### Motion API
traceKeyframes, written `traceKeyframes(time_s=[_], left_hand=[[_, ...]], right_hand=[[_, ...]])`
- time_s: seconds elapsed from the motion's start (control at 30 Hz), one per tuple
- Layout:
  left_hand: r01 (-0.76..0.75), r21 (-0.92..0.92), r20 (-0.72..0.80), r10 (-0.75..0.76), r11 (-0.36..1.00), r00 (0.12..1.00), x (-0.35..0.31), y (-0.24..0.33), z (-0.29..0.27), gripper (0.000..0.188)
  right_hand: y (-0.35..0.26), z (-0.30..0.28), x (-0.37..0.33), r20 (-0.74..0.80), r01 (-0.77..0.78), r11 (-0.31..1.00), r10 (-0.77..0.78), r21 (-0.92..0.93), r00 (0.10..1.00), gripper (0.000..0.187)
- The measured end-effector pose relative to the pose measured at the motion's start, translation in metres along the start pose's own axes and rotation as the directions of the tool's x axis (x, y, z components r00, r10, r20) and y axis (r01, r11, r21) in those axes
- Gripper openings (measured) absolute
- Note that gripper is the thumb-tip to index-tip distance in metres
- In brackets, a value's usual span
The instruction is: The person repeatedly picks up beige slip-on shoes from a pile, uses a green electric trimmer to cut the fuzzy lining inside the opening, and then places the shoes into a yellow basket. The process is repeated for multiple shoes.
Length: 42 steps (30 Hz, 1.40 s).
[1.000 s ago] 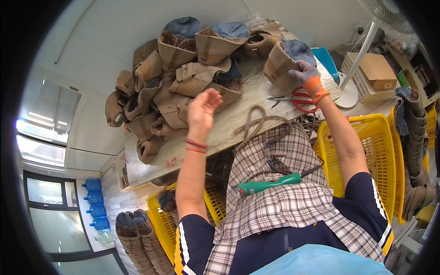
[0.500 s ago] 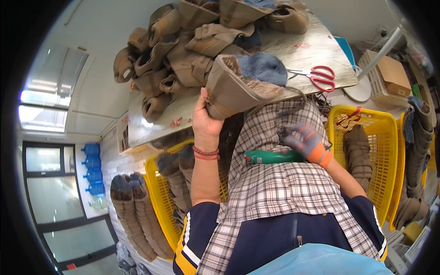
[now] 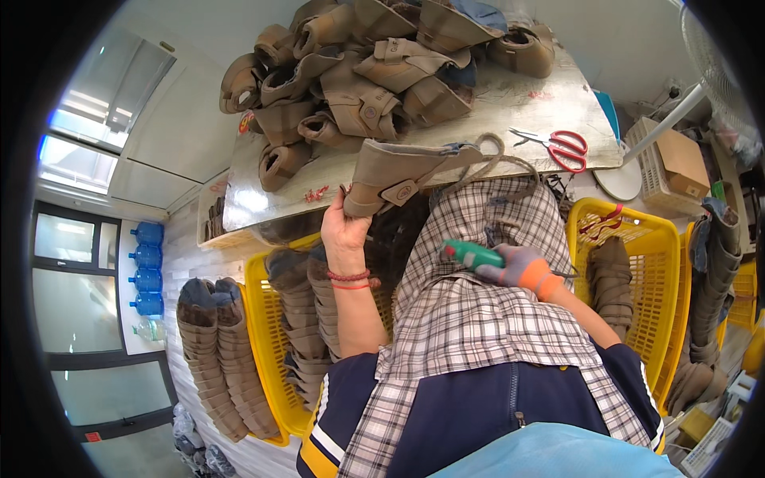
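My left hand [image 3: 345, 237] pinches the lower edge of a brown fleece-lined boot upper [image 3: 398, 177], held up at the table's front edge. A small strap with a round badge lies across its side. From its far end a long narrow strip [image 3: 510, 159] loops out to the right and hangs over my checked apron [image 3: 478, 327]. Above my lap, my right hand [image 3: 522, 269], in a grey and orange glove, is closed around a green handheld power tool [image 3: 470, 253] that points left. A thin dark cord shows beside that wrist. The tool's working tip is hard to make out.
More boot uppers [image 3: 362, 103] are heaped on the worn white table [image 3: 510, 115], near red-handled scissors [image 3: 567, 151]. Yellow baskets [image 3: 665, 295] holding nested uppers stand at both sides of me. A fan [image 3: 721, 60] and a cardboard box [image 3: 676, 155] are at the right.
The boot upper has turned onto its side and lowered, its lining now mostly hidden. My right hand has gripped the green tool, which lay across my lap, and raised its tip.
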<state>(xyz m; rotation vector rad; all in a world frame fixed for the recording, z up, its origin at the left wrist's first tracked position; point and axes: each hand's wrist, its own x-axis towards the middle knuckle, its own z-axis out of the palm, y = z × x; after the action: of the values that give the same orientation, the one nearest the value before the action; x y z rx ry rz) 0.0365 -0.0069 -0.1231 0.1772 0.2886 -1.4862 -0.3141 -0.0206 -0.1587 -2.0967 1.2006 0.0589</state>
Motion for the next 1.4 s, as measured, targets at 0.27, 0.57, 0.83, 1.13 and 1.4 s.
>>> traceKeyframes(time_s=[0.27, 0.57, 0.83, 1.13, 1.4], left_hand=[[0.081, 0.011, 0.084, -0.082, 0.997, 0.993, -0.010, -0.014, 0.007, 0.033], [0.102, 0.062, 0.013, -0.103, 0.993, 0.995, -0.007, -0.031, 0.020, 0.027], [0.137, 0.031, 0.043, -0.139, 0.990, 0.989, 0.004, -0.029, 0.008, 0.031], [0.154, 0.053, 0.045, -0.156, 0.987, 0.987, 0.017, -0.035, 0.000, 0.034], [0.152, 0.026, 0.088, -0.154, 0.988, 0.984, 0.012, -0.049, 0.008, 0.037]], right_hand=[[-0.004, -0.080, -0.038, -0.771, 0.280, 0.960, -0.197, -0.024, 0.605, 0.051], [0.024, -0.097, -0.016, -0.648, 0.282, 0.764, -0.643, -0.580, 0.408, 0.063], [0.034, -0.103, -0.014, -0.616, 0.282, 0.766, -0.636, -0.578, 0.465, 0.060], [0.022, -0.104, -0.010, -0.621, 0.294, 0.773, -0.629, -0.562, 0.467, 0.062], [0.020, -0.102, -0.006, -0.650, 0.345, 0.790, -0.613, -0.506, 0.449, 0.062]])
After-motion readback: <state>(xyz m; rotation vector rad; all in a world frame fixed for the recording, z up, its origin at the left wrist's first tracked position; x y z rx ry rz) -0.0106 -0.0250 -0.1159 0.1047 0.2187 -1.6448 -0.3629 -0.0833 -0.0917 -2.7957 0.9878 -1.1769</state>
